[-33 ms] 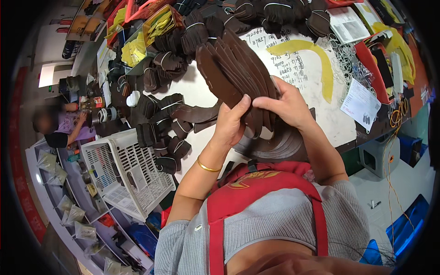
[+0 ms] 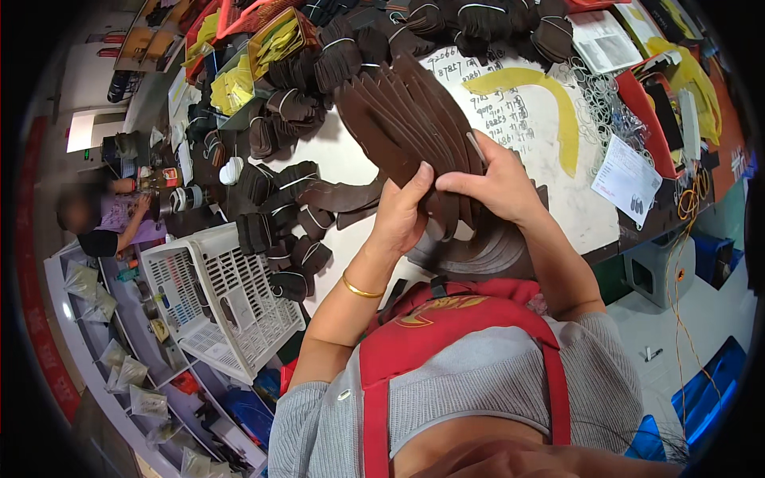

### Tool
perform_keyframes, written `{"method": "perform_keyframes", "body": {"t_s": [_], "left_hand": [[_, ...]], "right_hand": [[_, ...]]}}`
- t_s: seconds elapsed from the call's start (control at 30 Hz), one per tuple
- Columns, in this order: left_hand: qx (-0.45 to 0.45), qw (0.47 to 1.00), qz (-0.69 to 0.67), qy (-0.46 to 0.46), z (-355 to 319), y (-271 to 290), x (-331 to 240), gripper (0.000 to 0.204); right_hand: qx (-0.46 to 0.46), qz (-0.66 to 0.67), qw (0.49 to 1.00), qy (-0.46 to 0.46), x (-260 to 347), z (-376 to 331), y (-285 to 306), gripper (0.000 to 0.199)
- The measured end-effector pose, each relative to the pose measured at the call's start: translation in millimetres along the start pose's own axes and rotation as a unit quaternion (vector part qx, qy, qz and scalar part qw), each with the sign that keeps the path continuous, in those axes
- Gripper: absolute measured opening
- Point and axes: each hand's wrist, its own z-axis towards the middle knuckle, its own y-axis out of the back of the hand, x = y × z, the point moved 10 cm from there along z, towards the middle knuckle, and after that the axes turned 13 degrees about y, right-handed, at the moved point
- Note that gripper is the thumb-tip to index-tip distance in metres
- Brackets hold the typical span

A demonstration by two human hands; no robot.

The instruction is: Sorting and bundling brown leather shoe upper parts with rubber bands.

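Both of my hands hold a fanned stack of dark brown leather pieces [image 2: 406, 119] above the white worktable [image 2: 526, 119]. My left hand [image 2: 398, 213] grips the stack's lower end, thumb up along the front piece, a gold bangle on the wrist. My right hand [image 2: 498, 185] pinches the pieces from the right side, fingers curled over their edges. More brown pieces [image 2: 478, 251] lie flat under the hands at the table's near edge.
Bundles of dark leather pieces tied with bands [image 2: 287, 199] cover the table's left and far side. A white plastic basket [image 2: 219, 299] stands lower left. Yellow pieces in a red tray [image 2: 275, 40] sit far left. Another person [image 2: 96, 219] works at left. Papers [image 2: 625, 179] lie right.
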Motion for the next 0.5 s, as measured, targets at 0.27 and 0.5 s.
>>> {"method": "perform_keyframes", "body": {"t_s": [0.27,0.5], "left_hand": [[0.034,0.999,0.022,0.02,-5.3,-4.7,10.4,0.052],[-0.028,0.998,-0.055,-0.01,-7.2,-5.5,7.5,0.036]], "right_hand": [[-0.007,0.04,0.999,-0.003,-6.6,-10.2,-7.7,0.053],[-0.065,0.245,0.964,-0.076,-33.4,-15.5,-9.6,0.048]]}}
